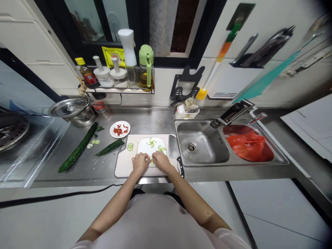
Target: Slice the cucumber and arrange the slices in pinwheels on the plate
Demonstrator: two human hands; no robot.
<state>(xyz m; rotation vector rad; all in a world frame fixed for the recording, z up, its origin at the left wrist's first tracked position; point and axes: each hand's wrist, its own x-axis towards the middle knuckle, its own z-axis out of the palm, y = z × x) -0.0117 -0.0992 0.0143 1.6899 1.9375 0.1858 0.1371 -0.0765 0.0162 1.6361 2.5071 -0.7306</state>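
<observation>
My left hand (140, 162) and my right hand (160, 160) are close together at the near rim of a white plate (145, 147) on the cutting board (123, 166). Both have fingers curled and pinched on cucumber slices (151, 162) between them. More cucumber slices (151, 142) lie spread on the plate, and two slices (130, 146) rest on the board beside it. A cleaver (174, 148) with a black handle lies along the board's right edge.
A long whole cucumber (77, 148) and a shorter piece (109, 147) lie on the steel counter to the left, with a small dish of red chilli (120, 129). A pot (72, 110) stands at the back left. On the right, the sink (202, 147) holds a red bag (246, 145).
</observation>
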